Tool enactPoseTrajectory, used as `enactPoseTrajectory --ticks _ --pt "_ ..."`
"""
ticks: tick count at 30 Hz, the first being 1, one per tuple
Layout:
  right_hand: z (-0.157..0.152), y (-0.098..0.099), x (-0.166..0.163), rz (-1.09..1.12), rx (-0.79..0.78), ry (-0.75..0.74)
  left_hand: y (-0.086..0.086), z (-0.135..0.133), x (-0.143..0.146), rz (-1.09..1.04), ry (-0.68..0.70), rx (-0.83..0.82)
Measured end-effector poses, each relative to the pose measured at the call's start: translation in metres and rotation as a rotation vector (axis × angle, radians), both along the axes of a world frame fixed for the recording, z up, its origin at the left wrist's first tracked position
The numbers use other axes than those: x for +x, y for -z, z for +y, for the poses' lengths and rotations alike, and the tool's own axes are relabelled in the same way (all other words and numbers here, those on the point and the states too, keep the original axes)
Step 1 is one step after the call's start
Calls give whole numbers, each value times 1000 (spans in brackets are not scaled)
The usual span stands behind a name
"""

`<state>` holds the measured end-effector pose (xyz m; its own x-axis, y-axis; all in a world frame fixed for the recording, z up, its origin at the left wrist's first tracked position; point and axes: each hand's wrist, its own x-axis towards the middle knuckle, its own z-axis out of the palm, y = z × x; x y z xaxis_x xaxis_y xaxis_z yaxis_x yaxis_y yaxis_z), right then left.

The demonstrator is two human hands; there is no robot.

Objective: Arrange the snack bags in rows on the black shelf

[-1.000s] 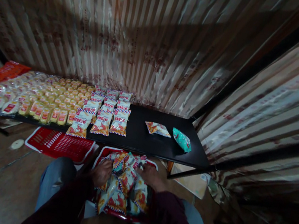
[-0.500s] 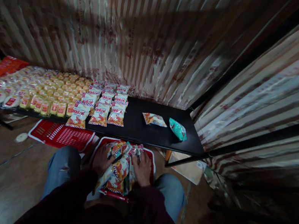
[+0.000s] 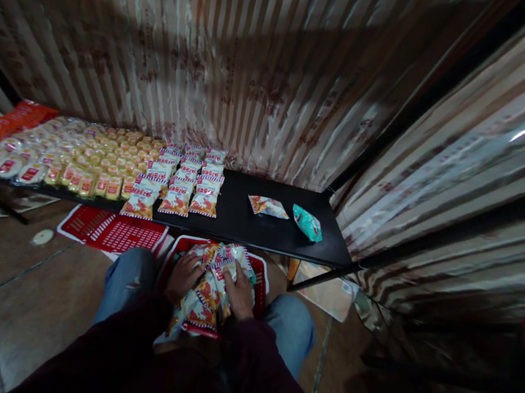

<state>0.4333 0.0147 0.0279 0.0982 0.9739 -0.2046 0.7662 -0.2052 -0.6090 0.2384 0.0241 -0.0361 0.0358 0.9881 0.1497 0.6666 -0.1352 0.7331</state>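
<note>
A red basket [image 3: 263, 286] with a pale rim stands between my knees, filled with white-and-orange snack bags [image 3: 207, 295]. My left hand [image 3: 184, 275] grips the bags along the basket's left side, its fingertips partly hidden among them. From the right, my right hand [image 3: 239, 292] holds the upper bags, thumb and fingers bent over the wrappers. Bits of green packaging show beneath the pile. On the black shelf ahead, similar snack bags [image 3: 176, 195] stand in three columns. One white-and-orange bag [image 3: 268, 207] and one green bag [image 3: 307, 223] lie apart to the right.
Packed rows of small yellow-wrapped cakes [image 3: 96, 160] and white round cakes [image 3: 11, 166] cover the shelf's left, beside an orange packet [image 3: 2, 130]. A red basket [image 3: 111, 231] lies under the front edge. Black shelf posts [image 3: 329, 279] and striped sheeting [image 3: 263, 75] enclose the space.
My right hand has shifted left and inward over the bags, bringing my hands closer together. The bags between them are bunched up more. The view has shifted slightly.
</note>
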Motion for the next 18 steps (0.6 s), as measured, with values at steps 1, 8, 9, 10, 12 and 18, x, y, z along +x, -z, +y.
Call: enactPoseTrajectory --ticks 1,8,9,10,12,18 --pt "0 -2 -5 -1 32 -19 3 -1 -2 -18 -19 29" --pt "14 -2 -20 71 118 45 14 -30 -8 -24 -189 105" --pt "16 1 -20 87 120 78 16 -37 -7 -24 -138 95" --pt "18 4 -19 97 115 110 16 -43 -6 -25 -117 88" --pt "20 11 -18 107 98 168 13 -50 1 -31 -163 61" --pt "19 16 -14 267 101 263 -16 -28 26 41 -52 -35"
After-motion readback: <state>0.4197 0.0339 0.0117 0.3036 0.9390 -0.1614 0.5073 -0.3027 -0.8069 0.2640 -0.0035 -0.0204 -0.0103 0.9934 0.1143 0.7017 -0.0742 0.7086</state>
